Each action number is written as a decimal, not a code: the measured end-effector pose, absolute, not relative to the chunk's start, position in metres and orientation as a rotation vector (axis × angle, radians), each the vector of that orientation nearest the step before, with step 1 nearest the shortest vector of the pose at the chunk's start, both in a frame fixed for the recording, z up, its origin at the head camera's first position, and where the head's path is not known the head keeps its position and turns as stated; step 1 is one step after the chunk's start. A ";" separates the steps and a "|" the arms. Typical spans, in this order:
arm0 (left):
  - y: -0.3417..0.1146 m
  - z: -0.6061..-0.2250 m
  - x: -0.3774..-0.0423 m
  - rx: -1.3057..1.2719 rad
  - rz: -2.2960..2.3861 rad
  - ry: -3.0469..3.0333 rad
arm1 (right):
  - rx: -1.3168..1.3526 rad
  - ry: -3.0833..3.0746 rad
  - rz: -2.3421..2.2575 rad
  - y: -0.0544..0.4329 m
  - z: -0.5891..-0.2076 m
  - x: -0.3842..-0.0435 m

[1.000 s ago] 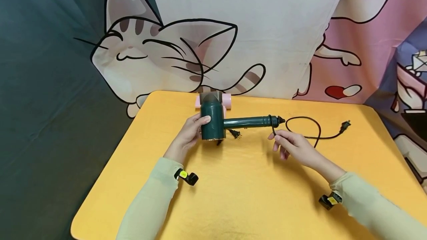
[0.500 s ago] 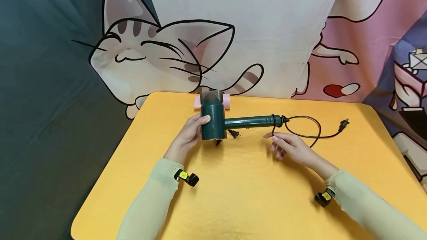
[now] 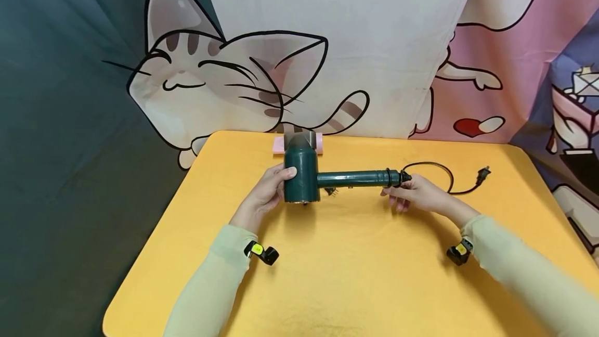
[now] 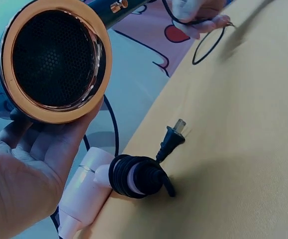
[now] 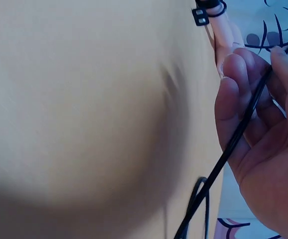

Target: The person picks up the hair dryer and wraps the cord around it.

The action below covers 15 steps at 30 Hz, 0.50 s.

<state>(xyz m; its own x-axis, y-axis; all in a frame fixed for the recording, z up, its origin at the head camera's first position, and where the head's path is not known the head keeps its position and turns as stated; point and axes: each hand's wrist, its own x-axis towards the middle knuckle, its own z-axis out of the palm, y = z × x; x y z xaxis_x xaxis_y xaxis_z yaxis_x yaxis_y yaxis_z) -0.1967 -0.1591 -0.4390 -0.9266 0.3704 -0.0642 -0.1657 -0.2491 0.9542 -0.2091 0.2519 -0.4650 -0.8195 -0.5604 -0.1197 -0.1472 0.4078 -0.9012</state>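
A dark green hair dryer (image 3: 301,178) is raised over the yellow table, its handle pointing right. My left hand (image 3: 269,189) grips its barrel, thumb on the near side and fingers behind it. The copper-rimmed mesh intake (image 4: 49,59) faces the left wrist camera. At the handle's tip, my right hand (image 3: 421,193) holds the black power cord (image 5: 238,132). In the right wrist view the cord runs across the palm beneath the thumb, with the fingers curled about it. One turn of cord circles the handle near its end.
Behind the green dryer lies a pink hair dryer (image 4: 86,186), its black cord (image 4: 139,177) wound round the handle and its plug (image 4: 171,142) sticking out. The held cord trails right to a two-prong plug (image 3: 483,174) on the yellow table (image 3: 351,285). A cartoon-cat curtain (image 3: 374,40) hangs along the back.
My right hand has moved up and right, from below the handle to its tip, drawing the cord round the handle's end. The green dryer has dipped slightly; my left hand keeps its grip.
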 end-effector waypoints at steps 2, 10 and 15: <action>-0.159 -0.440 -0.196 0.246 2.215 1.682 | -0.592 2.292 -1.360 0.255 -0.462 -0.212; -0.157 -0.447 -0.194 0.279 2.128 1.702 | -0.648 2.335 -1.271 0.262 -0.456 -0.220; -0.156 -0.444 -0.196 0.303 2.100 1.726 | -0.732 2.342 -1.210 0.264 -0.446 -0.230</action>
